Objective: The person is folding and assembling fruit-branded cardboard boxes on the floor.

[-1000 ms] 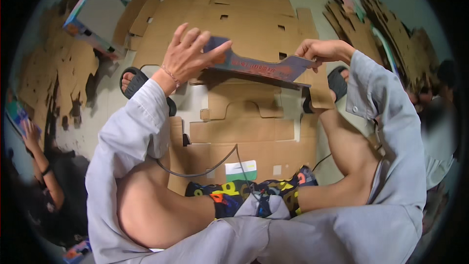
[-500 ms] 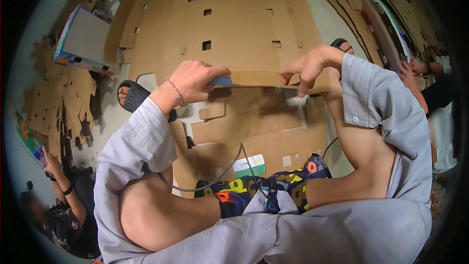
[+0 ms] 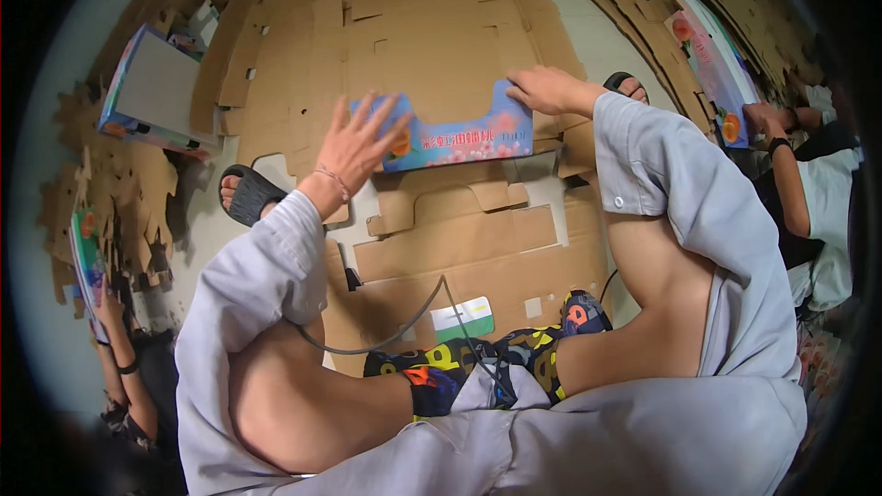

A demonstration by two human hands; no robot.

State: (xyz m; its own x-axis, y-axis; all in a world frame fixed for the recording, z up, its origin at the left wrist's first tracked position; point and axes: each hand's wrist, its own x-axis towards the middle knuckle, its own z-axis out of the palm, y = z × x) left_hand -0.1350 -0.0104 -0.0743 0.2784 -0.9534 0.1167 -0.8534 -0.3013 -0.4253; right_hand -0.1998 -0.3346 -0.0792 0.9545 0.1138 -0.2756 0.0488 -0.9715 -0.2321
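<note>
A printed cardboard flap (image 3: 470, 145), blue and pink with blossoms and a wide notch in its upper edge, stands up with its printed face toward me. Behind it stretches brown cardboard (image 3: 413, 60). My right hand (image 3: 556, 92) pinches the flap's upper right corner between thumb and fingers. Over the flap's left end, my left hand (image 3: 354, 142) has its fingers spread, slightly blurred; whether they touch the print cannot be made out. Nearer my lap lies a cut-out piece of cardboard (image 3: 441, 202) with a notched edge.
A blue-edged printed box (image 3: 152, 83) stands at the left. Stacked cardboard sheets (image 3: 643, 55) lean along the right. Co-workers handle printed boards on both sides: a hand (image 3: 110, 308) at left, a hand (image 3: 767, 118) at right. A dark cable (image 3: 377, 352) loops before my lap.
The cardboard before me has shifted, and the flap's printed face now shows where mostly a brown edge was visible. My left hand has let go and spread its fingers; my right hand moved up and left.
</note>
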